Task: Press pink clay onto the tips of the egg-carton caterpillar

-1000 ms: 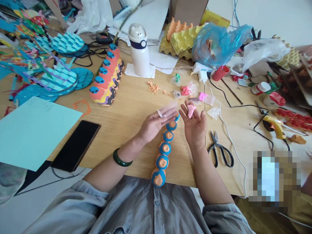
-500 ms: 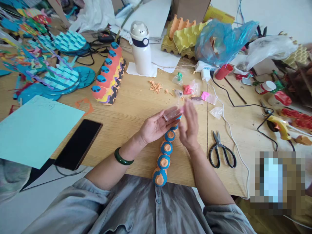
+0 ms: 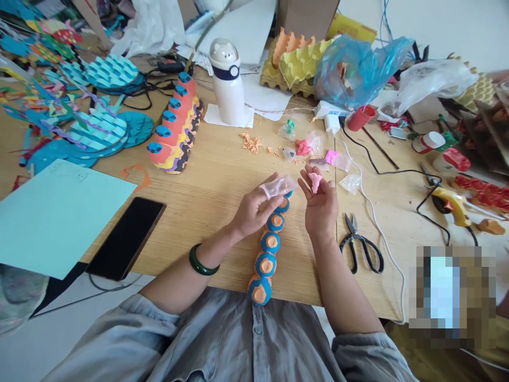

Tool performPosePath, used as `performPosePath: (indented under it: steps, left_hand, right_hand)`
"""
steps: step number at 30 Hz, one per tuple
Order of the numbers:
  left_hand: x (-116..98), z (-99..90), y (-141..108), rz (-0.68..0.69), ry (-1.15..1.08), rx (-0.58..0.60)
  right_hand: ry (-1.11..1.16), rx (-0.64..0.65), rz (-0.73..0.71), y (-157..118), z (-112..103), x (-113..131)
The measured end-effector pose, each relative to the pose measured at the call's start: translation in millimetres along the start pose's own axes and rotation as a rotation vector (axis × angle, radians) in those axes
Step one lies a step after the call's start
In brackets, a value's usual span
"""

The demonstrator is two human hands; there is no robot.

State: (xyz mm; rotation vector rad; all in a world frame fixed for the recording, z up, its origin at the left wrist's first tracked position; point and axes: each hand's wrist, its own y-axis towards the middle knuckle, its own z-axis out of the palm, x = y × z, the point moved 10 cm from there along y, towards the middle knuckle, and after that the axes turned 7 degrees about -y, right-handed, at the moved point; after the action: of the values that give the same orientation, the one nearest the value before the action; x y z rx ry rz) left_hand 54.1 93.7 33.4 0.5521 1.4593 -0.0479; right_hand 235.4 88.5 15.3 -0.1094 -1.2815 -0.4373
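My left hand [image 3: 254, 209] holds a small clear plastic bag [image 3: 277, 187] between thumb and fingers. My right hand [image 3: 321, 209] is turned palm up with a lump of pink modelling clay [image 3: 315, 182] at its fingers. Below and between the hands lies a row of blue domes with orange clay discs [image 3: 271, 242], running from the table edge away from me; its far end is partly behind the bag and my left hand. Black-handled scissors [image 3: 360, 244] lie to the right of my right forearm.
Beyond the hands lie orange clay crumbs [image 3: 251, 143] and small bags of coloured clay [image 3: 304, 147]. A white bottle [image 3: 227, 87] stands behind them. At left are a phone [image 3: 126, 239], a pale green sheet [image 3: 63, 217] and a painted orange caterpillar-like piece [image 3: 173, 127]. A white cable [image 3: 369, 196] curves down the right.
My hands have moved apart. The right hand has shifted right and turned palm up, showing the pink clay, while the clear bag stays in my left hand.
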Motion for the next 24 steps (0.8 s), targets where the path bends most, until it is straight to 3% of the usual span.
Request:
performPosePath:
  steps: [4,8,12,18,22,24]
  left_hand:
    - [-22.8,11.1,-7.2,0.377,0.409,0.087]
    - [-25.2,22.9,-14.9,0.565,0.582,0.141]
    - [-12.6,24.6,-14.2,0.515,0.697,0.145]
    - [-8.5,26.9,-14.3,0.519,0.748,0.193]
    - [-4.2,25.2,-14.3,0.517,0.775,0.178]
    - [-3.4,24.2,-14.3,0.519,0.779,0.166]
  right_hand:
    - [-0.292,0.029,-0.221,-13.2,8.0,32.0]
    - [-0.615,0.186,-0.575,-34.6,36.2,61.0]
    - [-0.751,0.474,-0.721,-48.2,66.0,48.9]
    - [-0.663,0.270,-0.737,-46.6,51.7,62.6]
    - [-0.722,0.429,-0.843,-59.4,70.4,59.6]
    - [-0.751,0.515,-0.828,-61.5,77.5,51.6]
